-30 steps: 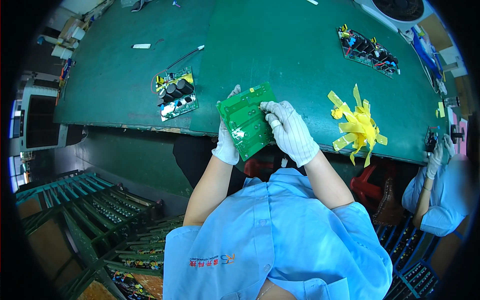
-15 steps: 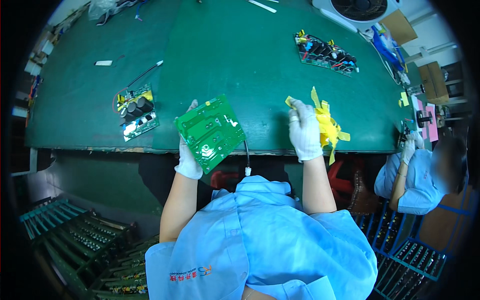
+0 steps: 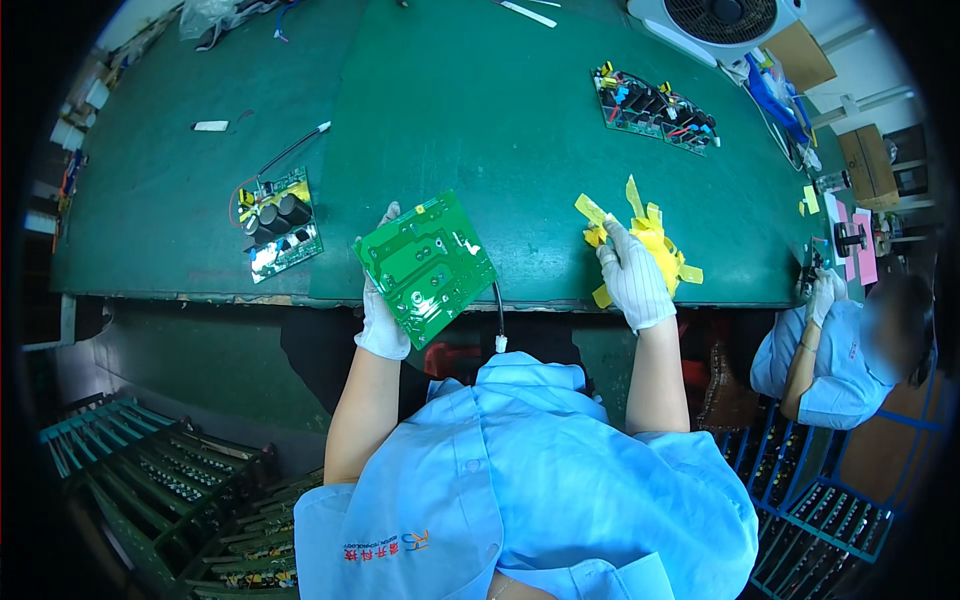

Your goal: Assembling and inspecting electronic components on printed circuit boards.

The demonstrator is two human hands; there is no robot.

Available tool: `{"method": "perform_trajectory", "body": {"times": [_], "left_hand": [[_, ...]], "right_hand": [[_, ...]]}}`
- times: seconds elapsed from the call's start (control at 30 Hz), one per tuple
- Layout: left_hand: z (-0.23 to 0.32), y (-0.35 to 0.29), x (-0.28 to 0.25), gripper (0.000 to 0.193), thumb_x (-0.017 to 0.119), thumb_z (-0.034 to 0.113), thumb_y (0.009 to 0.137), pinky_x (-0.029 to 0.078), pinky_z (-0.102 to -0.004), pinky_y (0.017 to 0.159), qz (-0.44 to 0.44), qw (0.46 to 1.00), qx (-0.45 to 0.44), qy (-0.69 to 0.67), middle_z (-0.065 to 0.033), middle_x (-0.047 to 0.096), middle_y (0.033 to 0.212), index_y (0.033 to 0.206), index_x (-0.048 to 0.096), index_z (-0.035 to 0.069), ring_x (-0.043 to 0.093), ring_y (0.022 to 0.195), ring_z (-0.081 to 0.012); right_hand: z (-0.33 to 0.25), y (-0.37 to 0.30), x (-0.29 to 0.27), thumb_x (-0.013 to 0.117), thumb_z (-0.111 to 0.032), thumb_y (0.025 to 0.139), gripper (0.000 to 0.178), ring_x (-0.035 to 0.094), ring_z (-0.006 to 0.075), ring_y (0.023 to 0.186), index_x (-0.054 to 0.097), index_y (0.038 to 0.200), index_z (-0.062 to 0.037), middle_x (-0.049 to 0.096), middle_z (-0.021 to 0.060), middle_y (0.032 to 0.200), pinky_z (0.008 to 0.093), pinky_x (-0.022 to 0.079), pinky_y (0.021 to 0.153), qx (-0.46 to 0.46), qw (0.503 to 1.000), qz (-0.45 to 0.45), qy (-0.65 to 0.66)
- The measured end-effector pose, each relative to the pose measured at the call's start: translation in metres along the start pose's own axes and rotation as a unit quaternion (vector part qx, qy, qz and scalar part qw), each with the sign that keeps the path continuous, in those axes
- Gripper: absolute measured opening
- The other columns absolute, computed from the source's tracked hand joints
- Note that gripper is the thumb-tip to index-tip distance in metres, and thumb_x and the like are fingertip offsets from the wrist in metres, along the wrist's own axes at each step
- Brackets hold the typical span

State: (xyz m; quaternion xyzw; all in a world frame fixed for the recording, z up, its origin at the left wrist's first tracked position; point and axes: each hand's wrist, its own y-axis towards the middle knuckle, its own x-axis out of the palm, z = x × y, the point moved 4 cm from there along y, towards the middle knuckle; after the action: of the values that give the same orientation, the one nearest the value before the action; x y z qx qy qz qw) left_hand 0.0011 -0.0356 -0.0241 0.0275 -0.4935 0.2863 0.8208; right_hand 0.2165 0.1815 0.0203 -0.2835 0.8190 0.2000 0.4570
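Right at the near edge of the green table (image 3: 450,130), the gloved left hand (image 3: 382,325) has a firm hold on a green circuit board (image 3: 425,270), fingers wrapped behind its left side, tips peeking past the edge! The board sits tilted, soldered face up, and a black cable (image 3: 499,308) dangles by its right edge, ending in a white plug. Across to the gloved right hand (image 3: 637,280): palm down, fingers close together, tips right at the bunch of yellow strips (image 3: 655,238), and whether they pinch one, I can't tell! Further out, left of the board, lies a second circuit board (image 3: 279,225) with black cylinders standing up; far right, a long circuit board (image 3: 655,108) packed with parts; beyond it, a white fan (image 3: 720,20).
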Motion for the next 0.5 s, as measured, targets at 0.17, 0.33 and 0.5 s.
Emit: {"method": "perform_trajectory", "body": {"times": [0.17,0.33,0.5], "left_hand": [[-0.002,0.005,-0.003,0.076,0.03,0.07,0.096,0.044,-0.0543,0.107,-0.009,0.999,-0.009,-0.04,-0.0102,0.036,0.154,0.155,0.023,0.024,0.041,0.138,-0.0331],[-0.005,0.009,-0.017,0.078,0.029,0.071,0.095,0.043,-0.0492,0.109,0.029,1.0,0.012,-0.002,-0.0087,0.036,0.154,0.155,0.024,0.021,0.042,0.138,-0.0299],[-0.008,0.009,-0.012,0.07,0.029,0.067,0.097,0.043,-0.0529,0.108,0.016,0.999,0.013,-0.024,-0.0106,0.039,0.152,0.153,0.029,0.024,0.045,0.135,-0.0319]], "right_hand": [[-0.042,-0.006,0.03,0.061,-0.011,0.092,0.026,0.065,0.0364,0.091,0.055,0.114,0.0022,0.065,0.0226,0.099,0.0403,0.052,0.079,-0.012,0.983,0.008,0.181],[-0.119,0.001,0.051,0.065,-0.01,0.086,0.016,0.063,0.0344,0.082,0.061,0.1,-0.0038,0.064,0.0146,0.091,0.0428,0.051,0.07,-0.197,0.962,0.031,0.187],[-0.15,0.013,0.07,0.067,-0.01,0.085,0.018,0.064,0.0346,0.084,0.065,0.102,-0.0033,0.065,0.0154,0.094,0.0409,0.053,0.072,-0.221,0.956,0.012,0.195]]}}
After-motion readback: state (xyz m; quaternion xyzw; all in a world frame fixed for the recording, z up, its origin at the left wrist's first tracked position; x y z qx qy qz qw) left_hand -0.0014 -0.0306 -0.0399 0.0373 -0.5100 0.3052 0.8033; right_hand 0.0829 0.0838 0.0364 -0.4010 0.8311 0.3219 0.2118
